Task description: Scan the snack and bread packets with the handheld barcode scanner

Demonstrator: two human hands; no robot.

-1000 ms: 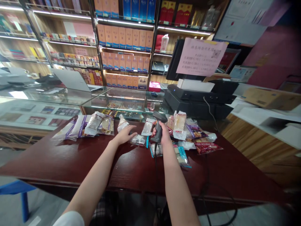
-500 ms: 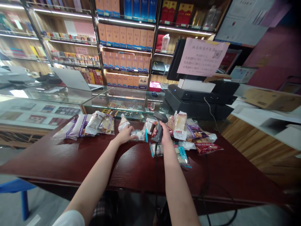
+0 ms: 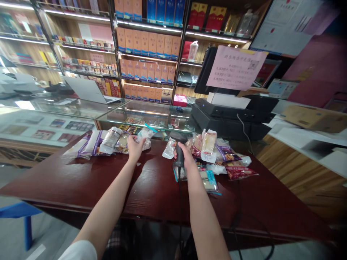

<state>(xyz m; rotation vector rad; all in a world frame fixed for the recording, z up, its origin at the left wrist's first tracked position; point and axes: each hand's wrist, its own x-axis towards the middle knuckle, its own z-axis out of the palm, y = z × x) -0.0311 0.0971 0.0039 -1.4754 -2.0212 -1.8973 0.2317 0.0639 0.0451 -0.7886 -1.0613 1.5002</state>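
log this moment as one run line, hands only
left hand: holds clear packet | right hand: grips barcode scanner | red table: wrapped snacks

Left hand holds snack packet; right hand grips corded barcode scanner.

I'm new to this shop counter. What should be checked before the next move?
1. Left hand grips the packet: ok.
2. Right hand grips the scanner: ok.
3. Cable hangs free over the table edge: ok.
4. Packet and scanner are close together: not ok, a clear gap separates them.
5. Barcode on the packet faces the scanner: cannot tell.
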